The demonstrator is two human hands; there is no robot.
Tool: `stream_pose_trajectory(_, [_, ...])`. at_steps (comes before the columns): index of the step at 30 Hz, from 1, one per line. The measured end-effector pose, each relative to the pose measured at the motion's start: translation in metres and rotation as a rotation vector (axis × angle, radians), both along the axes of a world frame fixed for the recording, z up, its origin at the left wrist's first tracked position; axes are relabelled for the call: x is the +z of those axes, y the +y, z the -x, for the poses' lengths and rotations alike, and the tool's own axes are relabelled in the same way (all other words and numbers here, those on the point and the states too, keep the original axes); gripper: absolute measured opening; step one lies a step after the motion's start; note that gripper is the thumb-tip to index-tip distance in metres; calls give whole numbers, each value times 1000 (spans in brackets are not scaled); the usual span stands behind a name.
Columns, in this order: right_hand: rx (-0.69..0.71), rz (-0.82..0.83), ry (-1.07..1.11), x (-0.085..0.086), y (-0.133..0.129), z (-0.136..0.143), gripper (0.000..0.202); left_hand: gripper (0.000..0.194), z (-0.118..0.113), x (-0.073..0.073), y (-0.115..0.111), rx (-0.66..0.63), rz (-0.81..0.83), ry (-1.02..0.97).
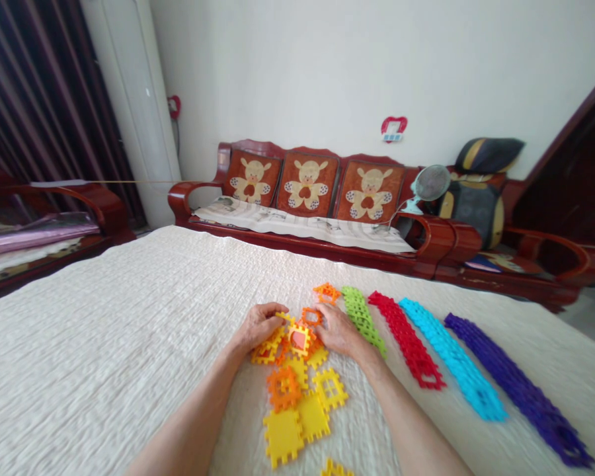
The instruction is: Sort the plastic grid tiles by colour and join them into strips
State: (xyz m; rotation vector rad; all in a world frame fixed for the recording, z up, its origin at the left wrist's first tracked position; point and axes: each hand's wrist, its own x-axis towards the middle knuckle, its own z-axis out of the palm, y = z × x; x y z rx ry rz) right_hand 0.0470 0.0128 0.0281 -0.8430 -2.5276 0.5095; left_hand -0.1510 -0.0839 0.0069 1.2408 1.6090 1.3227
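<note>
Yellow and orange notched square pieces lie in a loose pile on the pale quilted surface. My left hand is closed at the pile's left side, its thumb and fingers on a yellow piece. On the right side, my right hand has its fingers bent at an orange piece; whether it grips that piece is unclear. Between the hands sits a yellow frame piece. Nearer me lie an orange window piece, a yellow window piece and solid yellow squares.
To the right lie rows of green, red, light blue and purple pieces. An orange piece lies beyond my right hand. Behind the quilted surface stands a wooden sofa with bear cushions and a small fan.
</note>
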Motion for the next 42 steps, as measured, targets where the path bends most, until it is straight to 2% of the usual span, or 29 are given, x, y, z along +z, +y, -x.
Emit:
stream_pose_trajectory(4, [-5,-8,22,1,0,-1,36,33,0,-1,0,-9,-5,7])
stream_pose_trajectory(11, [95,-124,78,-1,5,-3,53,34,0,-1,1,-5,-3,-3])
stream_pose_trajectory(13, [53,-164,100,-1,4,-1,51,35,0,-1,1,-3,1,-4])
stream_pose_trajectory(16, [-114,-169,63,0,-2,4,40,35,0,0,1,-2,-1,7])
stream_pose_trajectory(18, [-225,-151,4,0,-6,6,44,35,0,-1,1,-7,-8,12])
stream_pose_trajectory(20, [-271,-130,-47,1,-8,8,47,35,0,-1,0,-12,-14,13])
stream_pose_trajectory(26, [-244,-87,-85,5,-5,7,37,34,0,-1,0,-8,-19,16])
stream_pose_trajectory(33, [-130,-88,-114,13,-2,-1,31,35,0,-3,2,-8,-2,2])
stream_pose_trajectory(37, [-181,-182,-38,16,12,-7,45,34,-1,2,0,-11,1,8])
stream_pose_trajectory(42, [-266,-317,-22,17,35,-12,46,33,-2,5,-1,-6,-2,10])
